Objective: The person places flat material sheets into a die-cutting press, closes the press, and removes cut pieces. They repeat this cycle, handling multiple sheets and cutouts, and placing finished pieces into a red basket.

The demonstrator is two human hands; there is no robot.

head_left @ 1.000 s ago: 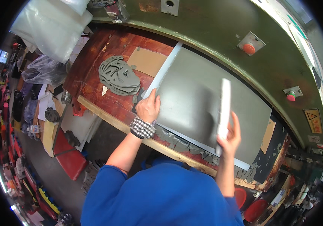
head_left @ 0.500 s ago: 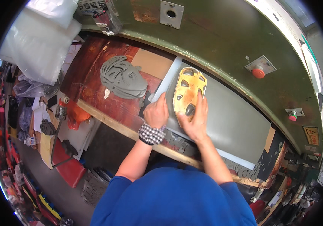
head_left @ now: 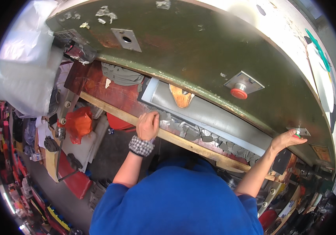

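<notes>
My left hand [head_left: 148, 125] lies at the front wooden rail [head_left: 127, 117] with its fingers curled; what is under them is hidden. Far to the right, my right hand [head_left: 287, 140] reaches out with stretched fingers to a green push button [head_left: 297, 136] on the green machine beam [head_left: 183, 51], touching it. Under that beam a yellow cutting die [head_left: 181, 97] with holes rests on a grey sheet [head_left: 219, 119]. Only the die's near end shows. The sheet lies on a pale board [head_left: 199, 127].
A red push button [head_left: 239, 92] sits midway along the beam. Cut grey pieces [head_left: 123, 74] are piled on the reddish table [head_left: 97, 84], partly under the beam. Grey scraps [head_left: 207, 137] line the front rail. An orange bag [head_left: 78, 123] hangs at left beside plastic sheeting [head_left: 23, 66].
Both hands have left the cutting die. My right hand moved right to the green button, my left back to the rail. The beam now covers most of the die and the pile.
</notes>
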